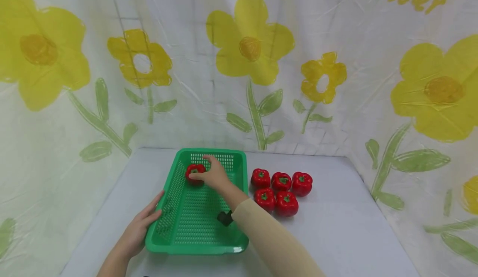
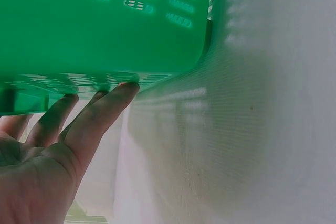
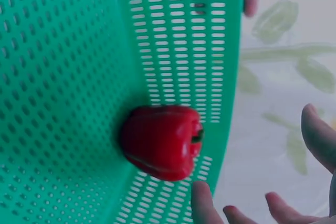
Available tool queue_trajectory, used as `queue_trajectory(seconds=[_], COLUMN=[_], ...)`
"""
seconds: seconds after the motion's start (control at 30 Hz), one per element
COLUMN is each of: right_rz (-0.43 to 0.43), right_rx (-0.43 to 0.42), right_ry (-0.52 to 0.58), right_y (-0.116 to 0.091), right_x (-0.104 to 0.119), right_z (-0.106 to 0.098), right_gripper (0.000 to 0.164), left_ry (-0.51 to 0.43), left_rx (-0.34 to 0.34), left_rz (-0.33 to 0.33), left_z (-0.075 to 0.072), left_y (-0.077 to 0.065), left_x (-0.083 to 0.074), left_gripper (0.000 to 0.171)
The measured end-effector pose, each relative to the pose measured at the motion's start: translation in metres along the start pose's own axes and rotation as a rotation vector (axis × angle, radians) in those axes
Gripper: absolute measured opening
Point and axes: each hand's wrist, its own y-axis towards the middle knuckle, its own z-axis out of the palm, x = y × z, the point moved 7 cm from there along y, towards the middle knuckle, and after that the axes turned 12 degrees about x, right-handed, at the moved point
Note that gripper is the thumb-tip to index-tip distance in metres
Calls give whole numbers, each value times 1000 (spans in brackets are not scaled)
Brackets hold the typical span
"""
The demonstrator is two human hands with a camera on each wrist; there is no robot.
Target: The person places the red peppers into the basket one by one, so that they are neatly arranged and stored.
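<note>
The pepper [image 1: 191, 170] is set in the far left corner of the basket [image 1: 198, 250]. The right hand [image 1: 216, 177], spread and gripping nothing (just beside the pepper), is best lifted straight up, the basket's left edge steadied by the straight-fingered left hand [image 1: 137, 230].

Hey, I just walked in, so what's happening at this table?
A person has one red bell pepper in a green basket, near its far left corner. Their right hand is over the basket by that pepper, with its fingers spread rather than gripping it. Their left hand rests against the basket's left side. Five more red peppers sit in a cluster on the white table, to the right of the basket.
</note>
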Motion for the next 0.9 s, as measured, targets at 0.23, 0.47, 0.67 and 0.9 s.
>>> queue_trajectory(seconds=[0.23, 0.47, 0.67, 0.9], right_rz=[-45, -76, -108, -125], right_rx=[39, 59, 67, 54], right_ry=[-24, 8, 67, 69], right_y=[-14, -34, -47, -60], right_x=[7, 13, 17, 17], right_z=[-8, -17, -24, -30], right_gripper=[80, 77, 74, 76], left_ry=[6, 15, 21, -4], left_rx=[-10, -7, -9, -3], left_rz=[21, 45, 42, 31], left_z=[0, 2, 2, 1], left_y=[0, 0, 1, -1], left_x=[0, -3, -4, -1], left_gripper=[63, 62, 61, 61])
